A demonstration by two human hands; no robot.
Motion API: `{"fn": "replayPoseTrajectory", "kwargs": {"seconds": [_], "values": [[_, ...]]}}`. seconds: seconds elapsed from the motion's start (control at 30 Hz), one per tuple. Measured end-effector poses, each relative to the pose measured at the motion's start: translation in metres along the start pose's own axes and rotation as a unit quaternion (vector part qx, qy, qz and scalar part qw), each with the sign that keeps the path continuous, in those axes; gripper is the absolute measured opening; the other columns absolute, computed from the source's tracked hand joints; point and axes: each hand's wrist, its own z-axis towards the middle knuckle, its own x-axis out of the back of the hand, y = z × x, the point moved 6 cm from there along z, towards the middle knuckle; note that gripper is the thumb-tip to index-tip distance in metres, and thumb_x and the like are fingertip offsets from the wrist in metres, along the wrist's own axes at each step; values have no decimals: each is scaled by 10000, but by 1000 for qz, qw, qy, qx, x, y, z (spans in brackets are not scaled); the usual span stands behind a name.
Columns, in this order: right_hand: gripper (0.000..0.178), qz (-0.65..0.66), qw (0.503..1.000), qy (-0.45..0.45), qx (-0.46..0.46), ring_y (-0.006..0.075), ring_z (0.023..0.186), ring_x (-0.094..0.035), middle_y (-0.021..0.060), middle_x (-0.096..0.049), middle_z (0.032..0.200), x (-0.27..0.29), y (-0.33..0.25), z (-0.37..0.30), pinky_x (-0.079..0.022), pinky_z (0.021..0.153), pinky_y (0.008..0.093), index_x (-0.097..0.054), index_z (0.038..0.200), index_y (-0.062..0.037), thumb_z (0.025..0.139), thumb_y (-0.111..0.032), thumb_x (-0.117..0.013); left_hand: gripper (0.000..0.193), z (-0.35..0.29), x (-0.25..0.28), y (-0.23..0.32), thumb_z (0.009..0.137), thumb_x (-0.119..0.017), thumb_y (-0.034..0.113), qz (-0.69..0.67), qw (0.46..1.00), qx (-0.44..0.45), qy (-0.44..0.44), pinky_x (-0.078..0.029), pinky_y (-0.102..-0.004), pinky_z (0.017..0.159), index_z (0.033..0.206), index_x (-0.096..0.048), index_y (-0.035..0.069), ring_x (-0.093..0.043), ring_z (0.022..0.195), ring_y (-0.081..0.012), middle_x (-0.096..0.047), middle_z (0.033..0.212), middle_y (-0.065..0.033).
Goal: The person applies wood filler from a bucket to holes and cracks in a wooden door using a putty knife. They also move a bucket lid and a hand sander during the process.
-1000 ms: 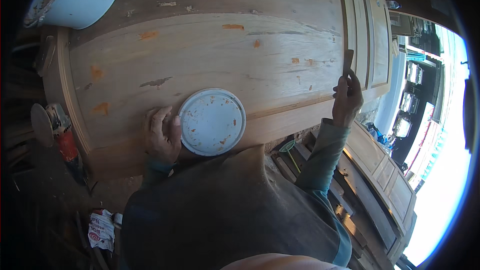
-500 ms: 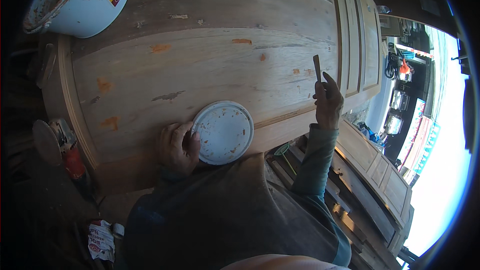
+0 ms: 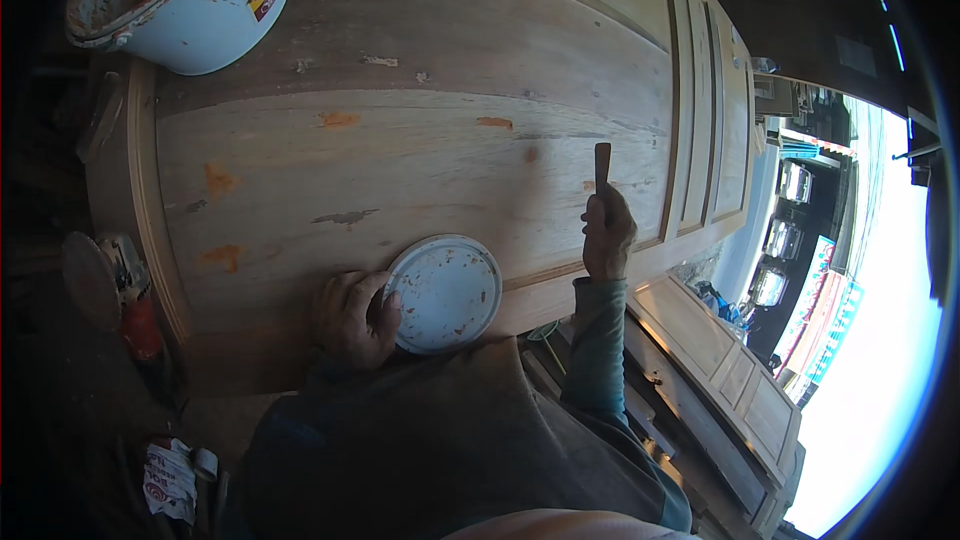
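My left hand grips the rim of a round white plastic lid, thumb at its edge. Orange-brown specks of filler dot the lid, which is tilted close to my body. Held up over the panel, my right hand is closed on a narrow putty knife, its blade pointing away from me. Beneath both lies a broad wooden panel. Orange filler patches mark its surface, along with some dark grain streaks and chips.
A white bucket, stained inside, stands on the panel at far left. An angle grinder rests beside the left edge. Lower left is a white printed bag. Panelled wooden doors lean at right, with a street beyond.
My right hand has come left and nearer with the putty knife, and its fingers have closed more. The left hand still holds the lid. The view has shifted slightly.
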Motion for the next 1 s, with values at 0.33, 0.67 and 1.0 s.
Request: {"fn": "replayPoseTrajectory", "kwargs": {"seconds": [0.33, 0.67, 1.0], "values": [[394, 56, 994, 57, 71, 137, 722, -630, 69, -683, 836, -16, -2, 0, -531, 687, 325, -674, 1274, 40, 1057, -257, -534, 262, -1, -2, -4, 885, -743, 179, -7, 1000, 2, -6, -506, -433, 756, 1120, -704, 70, -670, 844, -286, -709, 990, -97], [393, 89, 996, 6, -2, 196, 894, -728, 118, -729, 982, -28, 0, 14, -543, 746, 321, -693, 1232, 0, 1085, -312, -504, 266, 2, 3, -6, 876, -754, 170, -19, 999, 16, -42, -514, -428, 773, 1125, -710, 85, -678, 857, -282, -714, 1018, -86], [329, -9, 1000, 10, 19, 316, 971, -735, 180, -736, 1101, -30, -19, 42, -561, 823, 419, -693, 1229, -21, 1044, -255, -556, 200, -5, 3, -6, 861, -736, 143, -14, 999, -22, -31, -519, -421, 725, 1053, -727, 90, -679, 792, -283, -718, 926, -81]]}}
